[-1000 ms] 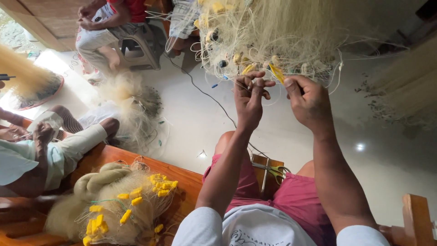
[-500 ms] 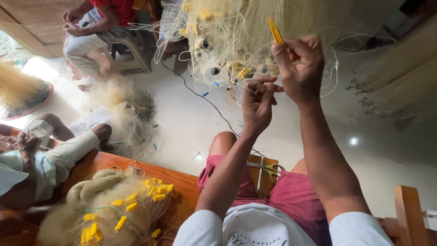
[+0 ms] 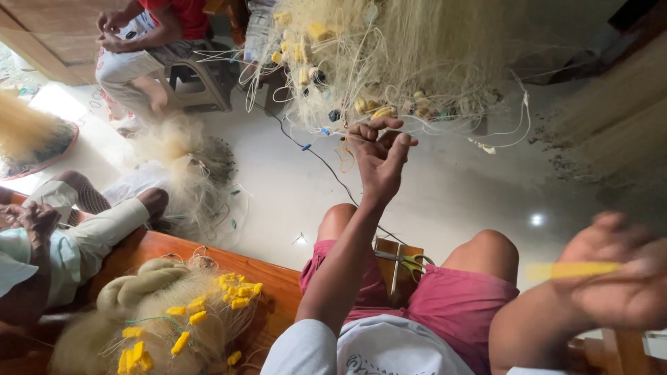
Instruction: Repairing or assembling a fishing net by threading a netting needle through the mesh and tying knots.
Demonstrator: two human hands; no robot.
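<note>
Your left hand (image 3: 381, 154) is raised at the far centre, fingers pinched together on strands at the near edge of the hanging net (image 3: 389, 62). Your right hand (image 3: 615, 278) is drawn back to the near right, blurred, closed around a yellow needle (image 3: 571, 269); the twine from it to the net is too fine to make out.

The net hangs in a tangled pale mass with yellow floats knotted in, loose loops trailing to the right. How much of it is mended you cannot tell from here; judging by the loose strands, plenty looks left.

A second net (image 3: 163, 323) with yellow floats lies bundled on the wooden bench (image 3: 278, 285), near left. Scissors (image 3: 408, 260) rest between your knees. Other people sit at the left and far left.
</note>
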